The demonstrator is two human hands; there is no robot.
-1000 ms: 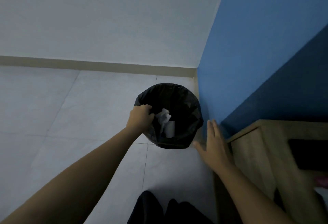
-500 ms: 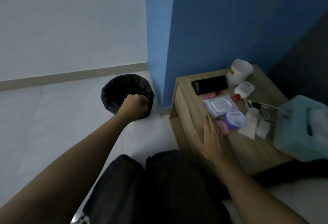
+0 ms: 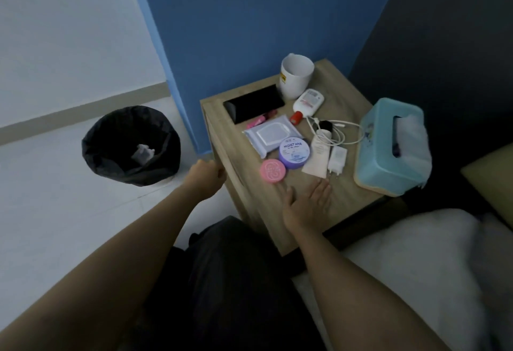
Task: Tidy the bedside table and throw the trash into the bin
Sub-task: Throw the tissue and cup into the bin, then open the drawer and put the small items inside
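The wooden bedside table [image 3: 358,95] stands against the blue wall. On it lie a black phone [image 3: 254,107], a wipes pack [image 3: 271,135], a purple jar [image 3: 294,153], a pink round tin [image 3: 272,171], a white mug [image 3: 296,75], a lotion bottle [image 3: 307,105], a white tube [image 3: 318,156] and a charger with cable [image 3: 337,139]. The black-lined bin [image 3: 111,153] on the floor to the left holds crumpled white trash [image 3: 143,152]. My left hand [image 3: 206,174] is curled shut beside the table's left edge, empty. My right hand [image 3: 308,202] rests flat on the tabletop's near part.
A teal tissue box [image 3: 385,153] sits at the table's right side. A bed with white bedding [image 3: 433,261] lies at the lower right. My dark-trousered knees [image 3: 227,281] are below. White floor tiles [image 3: 55,198] surround the bin.
The view swung from the bin to the table. My left hand left the bin's rim and came back towards the table edge. My right hand moved onto the tabletop.
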